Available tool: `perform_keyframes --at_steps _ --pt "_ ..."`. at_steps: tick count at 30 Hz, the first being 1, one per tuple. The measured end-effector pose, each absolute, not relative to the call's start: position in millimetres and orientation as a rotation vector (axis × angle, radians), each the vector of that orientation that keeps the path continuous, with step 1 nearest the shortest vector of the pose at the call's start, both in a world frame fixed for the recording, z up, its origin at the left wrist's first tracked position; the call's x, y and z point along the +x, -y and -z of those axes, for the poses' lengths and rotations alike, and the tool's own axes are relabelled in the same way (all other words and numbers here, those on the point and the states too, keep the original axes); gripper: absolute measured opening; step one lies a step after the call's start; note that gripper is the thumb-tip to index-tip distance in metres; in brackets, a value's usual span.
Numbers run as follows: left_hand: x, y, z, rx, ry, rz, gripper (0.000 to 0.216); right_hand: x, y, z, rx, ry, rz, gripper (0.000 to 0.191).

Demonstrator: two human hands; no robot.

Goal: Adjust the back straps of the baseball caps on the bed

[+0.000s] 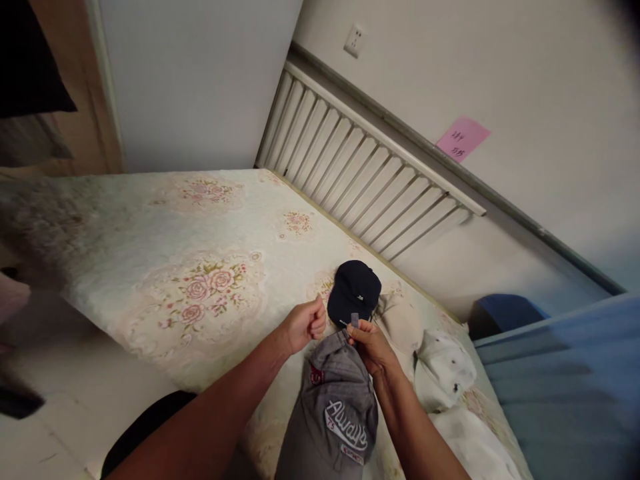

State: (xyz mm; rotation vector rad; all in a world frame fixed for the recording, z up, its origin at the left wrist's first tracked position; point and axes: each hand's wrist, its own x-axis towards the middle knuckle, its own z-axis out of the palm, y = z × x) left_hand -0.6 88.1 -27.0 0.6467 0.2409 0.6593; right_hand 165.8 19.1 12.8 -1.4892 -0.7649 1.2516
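A grey cap [335, 413] with white lettering lies on the flowered mattress [200, 267] in front of me. My right hand [373, 347] pinches the small strap at the cap's far end. My left hand [305, 325] hovers just left of it, fingers curled into a loose fist with nothing visible in them. A dark navy cap [356, 292] sits right beyond both hands, close to the mattress's far edge.
A beige cap [400, 320] and a white speckled cap [445, 370] lie to the right on the mattress. A white radiator [360, 173] runs along the wall, with a pink note [463, 138] above. A blue bin [505, 313] stands beside blue fabric [575, 387].
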Motion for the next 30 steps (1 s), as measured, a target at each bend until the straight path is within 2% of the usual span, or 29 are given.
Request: perform_keyframes --at_steps 5,8,12,15,21,30 --pt "-4 -83 18 0.713 -0.158 -0.665 0.039 164 -19 -13 -1.488 0.766 -1.257 0.028" --pt "-9 -86 15 0.801 -0.198 -0.789 0.037 165 -19 -12 -1.489 0.76 -1.254 0.028" --pt "-12 -95 20 0.949 -0.628 -1.225 0.036 167 -19 -10 -1.491 0.747 -1.242 0.03" --pt "-14 -99 22 0.985 -0.895 -1.38 0.037 168 -19 -8 -1.491 0.739 -1.24 0.03" --pt "-27 -100 16 1.01 -1.119 -1.548 0.035 168 -19 -5 -1.491 0.73 -1.248 0.031" --pt "-36 -109 17 0.909 -1.177 -1.612 0.032 169 -19 -4 -1.505 0.717 -1.24 0.031"
